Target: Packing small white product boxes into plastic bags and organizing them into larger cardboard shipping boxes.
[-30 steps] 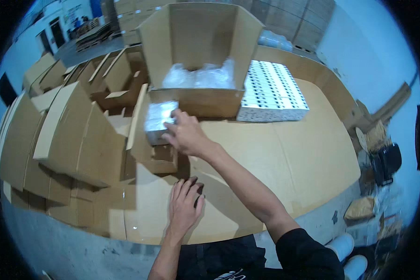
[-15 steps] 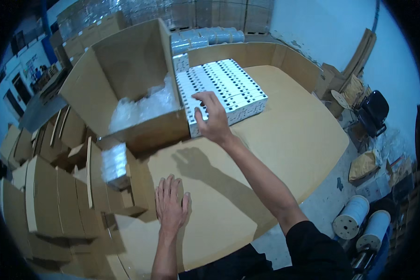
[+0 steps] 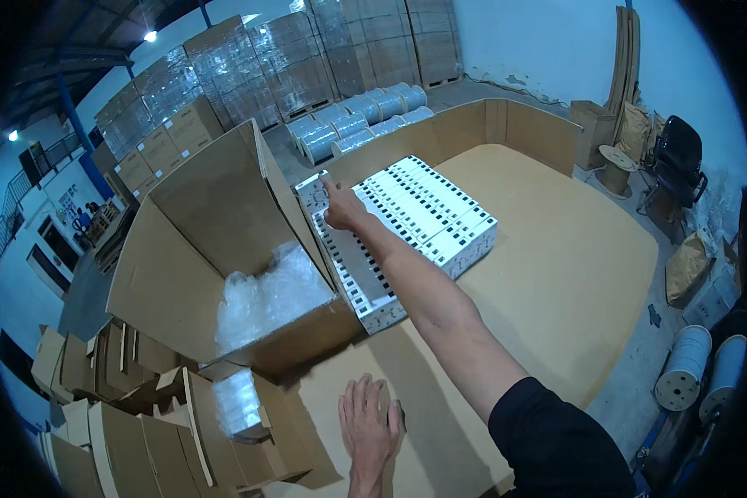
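Rows of white boxes with black square marks (image 3: 423, 203) are packed side by side in a low block on the cardboard surface. My right hand (image 3: 342, 206) reaches over the block to its far left corner. Its index finger is stretched out at a raised white box (image 3: 310, 192), and the other fingers are bent, with nothing seen in them. Whether the fingertip touches that box, I cannot tell. My left hand (image 3: 368, 422) lies flat on the cardboard (image 3: 440, 415) near me, fingers stretched out, holding nothing.
Left of the block stands a big open carton (image 3: 207, 199) with clear plastic wrap (image 3: 272, 286) inside. A smaller carton holds plastic-wrapped packs (image 3: 241, 405), beside several brown cartons (image 3: 129, 448). A cardboard wall (image 3: 539, 141) rims the far side. Cable spools (image 3: 683, 369) and a black chair (image 3: 679, 162) stand at right.
My right hand has gone from above the block's near left part to its far left corner, the index finger now pointing. The left hand stays flat. The view has tilted up.
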`<action>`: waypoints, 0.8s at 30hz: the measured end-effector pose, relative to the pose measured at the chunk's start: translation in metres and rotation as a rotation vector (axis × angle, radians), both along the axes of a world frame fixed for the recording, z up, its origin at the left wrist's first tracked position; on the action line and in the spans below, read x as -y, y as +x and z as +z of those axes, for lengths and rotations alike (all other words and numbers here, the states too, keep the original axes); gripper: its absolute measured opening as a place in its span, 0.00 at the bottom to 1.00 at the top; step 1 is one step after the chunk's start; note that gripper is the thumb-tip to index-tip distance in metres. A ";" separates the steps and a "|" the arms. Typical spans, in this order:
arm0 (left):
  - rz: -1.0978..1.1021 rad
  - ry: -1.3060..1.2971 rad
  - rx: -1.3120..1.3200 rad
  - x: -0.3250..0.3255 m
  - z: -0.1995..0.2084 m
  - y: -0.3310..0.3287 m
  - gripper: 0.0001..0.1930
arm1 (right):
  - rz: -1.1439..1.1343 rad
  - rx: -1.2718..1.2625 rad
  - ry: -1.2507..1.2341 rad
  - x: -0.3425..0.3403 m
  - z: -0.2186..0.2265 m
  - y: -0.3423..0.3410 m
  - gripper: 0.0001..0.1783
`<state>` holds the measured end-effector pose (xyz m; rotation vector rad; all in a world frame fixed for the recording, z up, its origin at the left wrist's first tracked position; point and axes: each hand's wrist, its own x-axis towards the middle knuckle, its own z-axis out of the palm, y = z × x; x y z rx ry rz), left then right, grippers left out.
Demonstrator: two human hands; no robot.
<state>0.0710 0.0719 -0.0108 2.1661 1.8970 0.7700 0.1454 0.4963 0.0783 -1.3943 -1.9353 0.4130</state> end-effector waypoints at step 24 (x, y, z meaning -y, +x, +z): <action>0.017 0.061 -0.020 0.000 -0.011 -0.005 0.24 | 0.087 -0.319 0.547 0.019 -0.010 0.027 0.17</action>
